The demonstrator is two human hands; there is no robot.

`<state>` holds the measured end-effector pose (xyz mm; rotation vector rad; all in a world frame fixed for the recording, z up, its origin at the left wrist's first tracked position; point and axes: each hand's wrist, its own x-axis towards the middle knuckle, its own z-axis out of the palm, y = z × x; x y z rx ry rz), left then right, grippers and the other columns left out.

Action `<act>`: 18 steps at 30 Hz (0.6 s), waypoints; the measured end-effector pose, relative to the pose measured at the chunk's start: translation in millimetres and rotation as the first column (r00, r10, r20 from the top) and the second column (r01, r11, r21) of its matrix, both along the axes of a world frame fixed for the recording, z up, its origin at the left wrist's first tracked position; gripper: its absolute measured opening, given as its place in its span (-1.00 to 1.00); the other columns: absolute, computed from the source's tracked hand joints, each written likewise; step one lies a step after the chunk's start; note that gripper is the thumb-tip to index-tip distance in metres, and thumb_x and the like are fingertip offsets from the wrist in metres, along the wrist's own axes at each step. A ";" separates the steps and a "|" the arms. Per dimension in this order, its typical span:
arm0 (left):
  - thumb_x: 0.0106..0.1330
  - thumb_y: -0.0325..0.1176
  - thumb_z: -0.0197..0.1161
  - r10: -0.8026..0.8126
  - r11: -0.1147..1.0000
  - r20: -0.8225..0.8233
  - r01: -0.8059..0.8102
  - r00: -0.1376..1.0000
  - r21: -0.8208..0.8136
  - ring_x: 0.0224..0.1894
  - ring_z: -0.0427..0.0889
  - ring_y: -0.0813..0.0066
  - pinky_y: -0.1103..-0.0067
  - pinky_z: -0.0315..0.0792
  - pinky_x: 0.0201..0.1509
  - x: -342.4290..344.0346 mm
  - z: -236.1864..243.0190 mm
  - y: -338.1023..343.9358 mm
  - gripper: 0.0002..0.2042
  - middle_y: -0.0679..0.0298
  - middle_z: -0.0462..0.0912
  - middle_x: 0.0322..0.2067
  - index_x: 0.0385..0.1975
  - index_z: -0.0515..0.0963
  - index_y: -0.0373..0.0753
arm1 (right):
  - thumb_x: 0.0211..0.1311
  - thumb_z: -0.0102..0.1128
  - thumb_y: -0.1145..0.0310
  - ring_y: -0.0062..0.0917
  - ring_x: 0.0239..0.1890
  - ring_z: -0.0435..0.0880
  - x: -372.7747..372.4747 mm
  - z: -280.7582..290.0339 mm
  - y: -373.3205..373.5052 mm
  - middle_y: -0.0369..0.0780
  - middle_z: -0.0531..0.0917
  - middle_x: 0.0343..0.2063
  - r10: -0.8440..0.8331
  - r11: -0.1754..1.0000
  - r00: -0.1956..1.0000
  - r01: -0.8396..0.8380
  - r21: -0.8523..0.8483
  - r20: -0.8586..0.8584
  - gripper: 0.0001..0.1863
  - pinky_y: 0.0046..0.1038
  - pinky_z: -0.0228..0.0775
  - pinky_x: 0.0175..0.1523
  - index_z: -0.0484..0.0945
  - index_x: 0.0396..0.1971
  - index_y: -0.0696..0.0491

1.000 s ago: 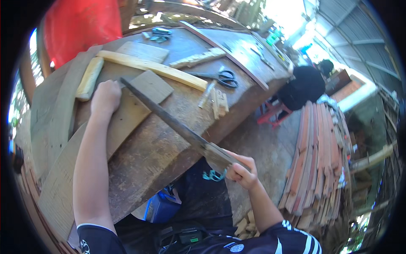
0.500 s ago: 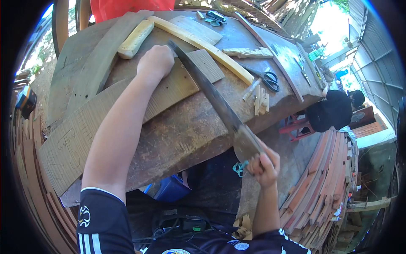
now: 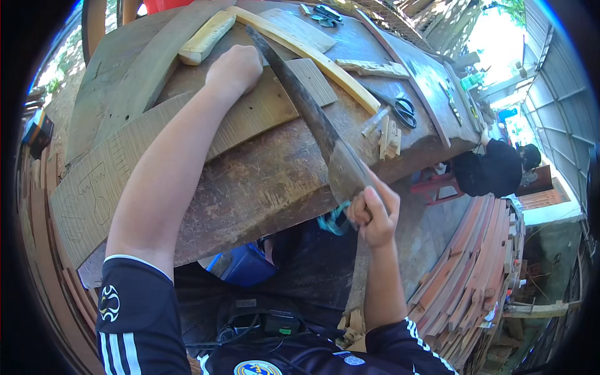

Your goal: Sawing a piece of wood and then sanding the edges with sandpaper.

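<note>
Saw handle (image 3: 365, 209): buried in our right hand (image 3: 374, 215), its shape unreadable inside the grip. Just below that grip, a teal scrap (image 3: 332, 222) mostly hidden under the desk (image 3: 262, 181) edge; we cannot tell what it is. Left hand (image 3: 235, 67) is fisted on the flat board (image 3: 250, 119), so whatever lies under the fist is covered. Beyond it, a red object (image 3: 165, 5) is cut off by the top edge. A seated person (image 3: 494, 169), far right of the grip, is too small to make out.

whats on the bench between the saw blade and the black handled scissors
In the head view, a long pale curved wood strip crosses between the saw blade and the scissors, with bare benchtop around it.
</note>
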<state>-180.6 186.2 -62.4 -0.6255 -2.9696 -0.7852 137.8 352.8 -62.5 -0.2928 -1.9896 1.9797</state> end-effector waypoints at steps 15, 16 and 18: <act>0.53 -0.18 -0.12 0.004 0.999 -0.054 -0.001 0.999 0.046 0.03 0.65 -0.19 0.11 0.50 0.19 -19.1 -15.4 -6.2 -0.56 -0.21 0.68 -0.08 -0.14 0.66 -0.40 | 0.47 -0.02 0.35 -0.79 -0.71 0.18 57.7 4.5 21.6 -0.43 0.29 -0.72 0.068 0.996 0.997 -0.069 0.052 0.032 -0.39 -0.61 0.03 -0.54 0.25 0.39 0.41; 0.53 -0.18 -0.12 0.018 0.999 -0.051 -0.016 0.999 0.045 0.03 0.65 -0.19 0.11 0.50 0.19 -15.4 -11.4 -2.7 -0.56 -0.21 0.68 -0.08 -0.14 0.66 -0.40 | 0.48 -0.05 0.32 -0.75 -0.72 0.18 87.2 5.4 29.1 -0.42 0.26 -0.75 0.082 0.997 0.996 -0.082 -0.001 0.017 -0.37 -0.58 0.05 -0.57 0.22 0.39 0.44; 0.39 -0.39 -0.03 -0.029 0.998 -0.018 0.028 0.999 -0.051 0.14 0.65 -0.05 0.20 0.53 0.22 -2.7 5.3 16.0 -0.65 -0.08 0.66 0.10 0.00 0.68 -0.29 | 0.48 -0.08 0.29 -0.70 -0.74 0.18 105.7 6.7 42.3 -0.40 0.23 -0.78 0.090 0.995 0.996 -0.090 -0.044 0.009 -0.35 -0.55 0.07 -0.59 0.18 0.39 0.47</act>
